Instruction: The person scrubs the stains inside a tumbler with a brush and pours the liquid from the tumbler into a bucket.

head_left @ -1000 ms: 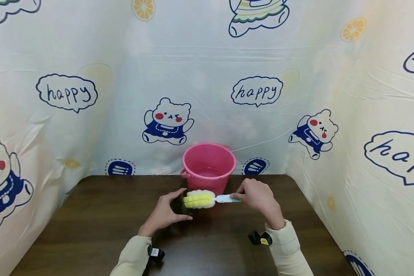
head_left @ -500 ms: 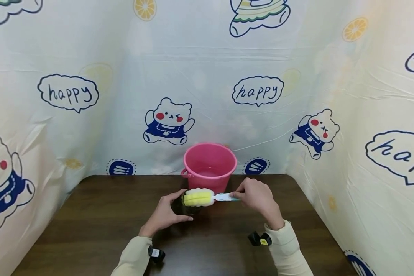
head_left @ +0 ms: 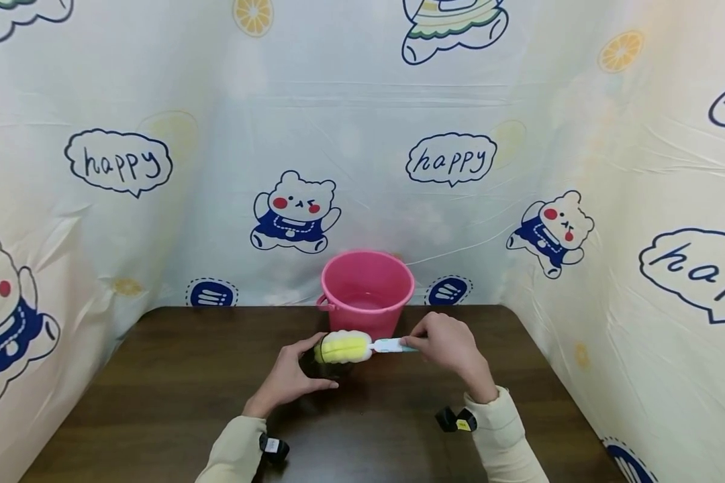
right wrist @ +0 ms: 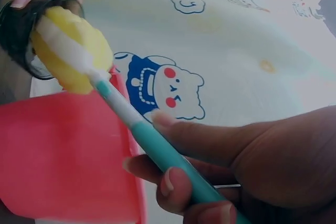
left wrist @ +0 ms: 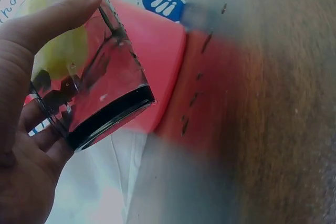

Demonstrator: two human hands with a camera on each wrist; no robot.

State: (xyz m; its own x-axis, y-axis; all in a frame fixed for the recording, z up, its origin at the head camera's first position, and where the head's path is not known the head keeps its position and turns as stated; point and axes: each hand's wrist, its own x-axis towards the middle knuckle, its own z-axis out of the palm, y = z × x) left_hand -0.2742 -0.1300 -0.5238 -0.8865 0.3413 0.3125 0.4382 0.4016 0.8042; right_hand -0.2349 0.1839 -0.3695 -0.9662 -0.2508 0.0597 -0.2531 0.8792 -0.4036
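Observation:
My left hand holds a dark, clear drinking glass tilted on its side, thumb and fingers around its wall, its mouth turned to the right. In my right hand is a bottle brush, gripped by its white and teal handle. The yellow and white sponge head points left and sits partly inside the glass mouth, with its rear part outside. Through the glass wall in the left wrist view, the sponge shows as a yellow blur.
Just behind the glass and brush stands a pink bucket with a side handle, at the back of the dark wooden table. Drops of water lie on the table. A printed cloth hangs behind and at both sides.
The brush head has shifted slightly left, a little deeper into the glass mouth. Both hands stay almost where they were, and the bucket has not moved.

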